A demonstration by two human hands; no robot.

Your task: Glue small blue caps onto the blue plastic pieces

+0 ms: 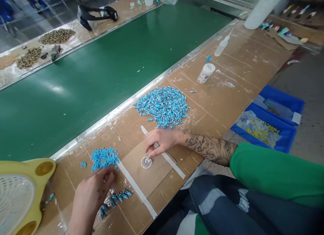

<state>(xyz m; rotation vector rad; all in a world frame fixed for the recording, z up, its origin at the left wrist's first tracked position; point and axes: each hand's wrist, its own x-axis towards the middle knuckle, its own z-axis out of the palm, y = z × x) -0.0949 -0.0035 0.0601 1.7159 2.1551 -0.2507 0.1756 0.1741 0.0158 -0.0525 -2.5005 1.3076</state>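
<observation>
My right hand (162,141) is above a taped-down cardboard sheet (138,174), its fingers curled together at the rim of a small clear round dish (146,163). Whatever those fingers hold is too small to make out. My left hand (92,191) lies beside a heap of tiny blue pieces (103,157), thumb and fingers drawn together, their tips partly hidden. Just right of it runs a row of small blue figure-like parts (116,199). Beyond my right hand spreads a large pile of blue parts with pale ends (164,105).
A yellow basket (47,181) stands at the left edge. Past the metal rail lies a green conveyor belt (113,63). Farther along the table are a white cup (206,73) and a squeeze bottle (222,46). Blue bins (263,144) sit below on the right.
</observation>
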